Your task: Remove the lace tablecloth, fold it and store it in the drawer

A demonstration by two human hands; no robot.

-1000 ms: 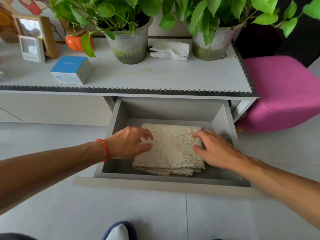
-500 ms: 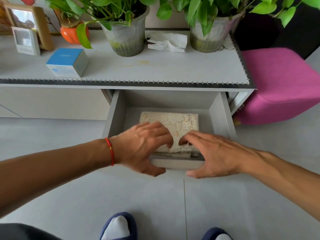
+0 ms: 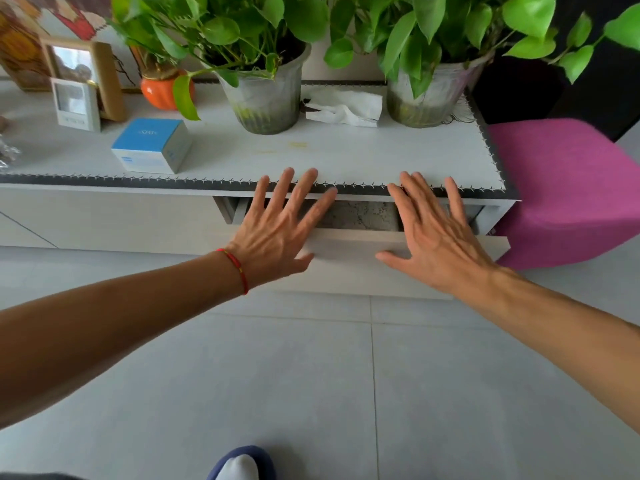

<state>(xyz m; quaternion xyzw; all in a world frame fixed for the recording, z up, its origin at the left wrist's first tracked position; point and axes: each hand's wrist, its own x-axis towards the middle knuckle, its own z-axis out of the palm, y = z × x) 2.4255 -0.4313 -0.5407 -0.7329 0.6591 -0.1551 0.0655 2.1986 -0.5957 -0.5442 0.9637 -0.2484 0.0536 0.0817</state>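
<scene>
Nearest to us, at six o'clock, a blue slipper (image 3: 242,462) with a white sock shows on the grey tiled floor (image 3: 311,375). Our two bare forearms reach up and away from us toward twelve o'clock. Our left hand (image 3: 277,233), with a red cord bracelet (image 3: 235,268) on the wrist, lies flat with fingers spread against the front panel of the drawer (image 3: 349,258), grasping nothing. Our right hand (image 3: 436,237) is likewise flat and spread, palm against the same panel at about one o'clock, and holds nothing. The drawer stands only slightly ajar, and in the narrow dark gap between our hands we see a strip of the lace tablecloth (image 3: 360,214) lying inside it. Just beyond our fingertips runs the dark stitched edge of the cabinet top (image 3: 346,154). On that top, at ten o'clock, sits a blue and white box (image 3: 152,145), and farther off a small white display (image 3: 76,103) in front of a wooden picture frame (image 3: 86,74). Farther still are an orange vase (image 3: 162,91), two potted plants (image 3: 266,95) (image 3: 429,95) and, between the pots, a crumpled white tissue (image 3: 346,107). At two o'clock a magenta stool (image 3: 571,188) stands beside the cabinet.
</scene>
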